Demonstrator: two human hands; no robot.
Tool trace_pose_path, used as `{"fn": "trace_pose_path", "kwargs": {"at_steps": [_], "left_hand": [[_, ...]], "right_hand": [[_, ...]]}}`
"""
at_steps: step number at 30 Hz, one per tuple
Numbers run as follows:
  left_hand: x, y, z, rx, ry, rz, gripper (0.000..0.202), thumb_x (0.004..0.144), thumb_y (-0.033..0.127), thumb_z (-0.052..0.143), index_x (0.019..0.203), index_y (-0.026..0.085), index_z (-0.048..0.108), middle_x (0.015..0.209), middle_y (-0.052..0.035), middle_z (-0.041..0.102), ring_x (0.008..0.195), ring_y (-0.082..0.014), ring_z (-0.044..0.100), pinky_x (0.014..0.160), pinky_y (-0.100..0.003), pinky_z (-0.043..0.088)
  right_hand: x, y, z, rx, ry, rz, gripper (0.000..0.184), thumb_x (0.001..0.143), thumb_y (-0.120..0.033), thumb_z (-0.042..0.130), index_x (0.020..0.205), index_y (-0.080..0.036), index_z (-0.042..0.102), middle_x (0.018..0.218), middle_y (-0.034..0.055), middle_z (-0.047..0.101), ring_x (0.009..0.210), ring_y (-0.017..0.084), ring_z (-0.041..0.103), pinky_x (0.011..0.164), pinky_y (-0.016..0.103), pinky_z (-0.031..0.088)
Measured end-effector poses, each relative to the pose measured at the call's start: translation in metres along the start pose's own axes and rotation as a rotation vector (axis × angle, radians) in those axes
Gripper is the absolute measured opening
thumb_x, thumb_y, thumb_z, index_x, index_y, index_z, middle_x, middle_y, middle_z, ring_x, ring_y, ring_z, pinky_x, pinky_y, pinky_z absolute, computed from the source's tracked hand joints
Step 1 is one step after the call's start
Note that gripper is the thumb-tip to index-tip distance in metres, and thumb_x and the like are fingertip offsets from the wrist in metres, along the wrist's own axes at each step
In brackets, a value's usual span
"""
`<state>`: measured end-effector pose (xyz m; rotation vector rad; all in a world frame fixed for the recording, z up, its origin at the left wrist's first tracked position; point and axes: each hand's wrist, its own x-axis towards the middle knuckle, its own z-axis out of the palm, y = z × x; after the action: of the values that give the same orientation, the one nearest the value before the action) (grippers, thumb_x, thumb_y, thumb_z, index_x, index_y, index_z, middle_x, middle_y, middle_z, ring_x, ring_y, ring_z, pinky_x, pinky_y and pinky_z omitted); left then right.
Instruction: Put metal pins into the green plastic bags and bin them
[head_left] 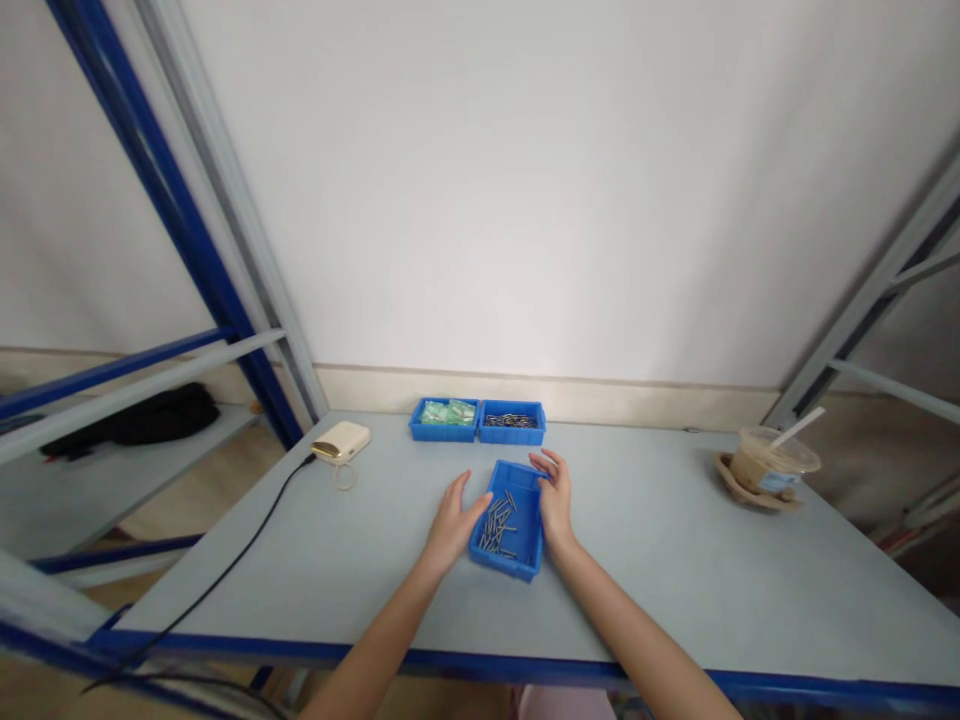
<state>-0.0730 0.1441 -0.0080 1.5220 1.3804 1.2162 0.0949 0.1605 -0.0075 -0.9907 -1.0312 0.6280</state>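
A blue plastic bin [531,525] stands at a slant near the middle of the table, with thin metal screws [495,527] heaped toward its left side. At its left rim, my left hand [452,522] has its thumb touching the edge and its other fingers stretched apart. My right hand [555,500] grips the right side close to the far corner, thumb at the rim and fingers curved. Whether the bin rests flat or is slightly tilted is hard to tell.
Two more blue bins stand by the wall: one with green-and-white packets [448,412], one with small metal pieces [511,421]. A cream device [342,441] with a black cable [244,548] lies left. A plastic cup [772,462] sits in a cardboard holder [754,494] at right.
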Motion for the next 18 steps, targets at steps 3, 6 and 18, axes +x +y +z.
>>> {"fn": "trace_pose_path", "kwargs": {"at_steps": [3,6,18], "left_hand": [[-0.034,-0.010,-0.009,-0.043,-0.062,-0.083,0.053,0.072,0.048,0.054,0.109,0.011,0.055,0.128,-0.0142,0.047,0.123,-0.0274,0.037,0.107,-0.039,0.022],[-0.059,0.002,0.006,-0.224,-0.051,-0.047,0.061,0.080,0.052,0.043,0.129,0.016,0.038,0.134,-0.0103,0.040,0.124,-0.0228,0.038,0.103,-0.034,0.030],[0.028,0.010,0.026,0.180,0.200,0.560,0.035,0.091,0.031,0.030,0.123,0.015,0.033,0.115,-0.0123,0.041,0.114,-0.0201,0.041,0.100,-0.042,0.032]], "right_hand": [[0.004,0.006,0.004,0.071,0.180,-0.043,0.038,0.059,-0.015,0.036,0.096,-0.017,0.045,0.091,0.0054,0.061,0.089,0.016,0.058,0.088,0.036,0.042],[0.004,0.012,0.006,0.081,0.276,-0.067,0.037,0.062,-0.017,0.036,0.098,-0.017,0.042,0.095,0.0050,0.059,0.094,0.015,0.055,0.091,0.035,0.040],[0.027,0.025,-0.019,-0.533,-0.156,0.027,0.044,0.069,-0.015,0.038,0.113,-0.009,0.047,0.109,0.0127,0.058,0.099,0.021,0.054,0.091,0.034,0.039]]}}
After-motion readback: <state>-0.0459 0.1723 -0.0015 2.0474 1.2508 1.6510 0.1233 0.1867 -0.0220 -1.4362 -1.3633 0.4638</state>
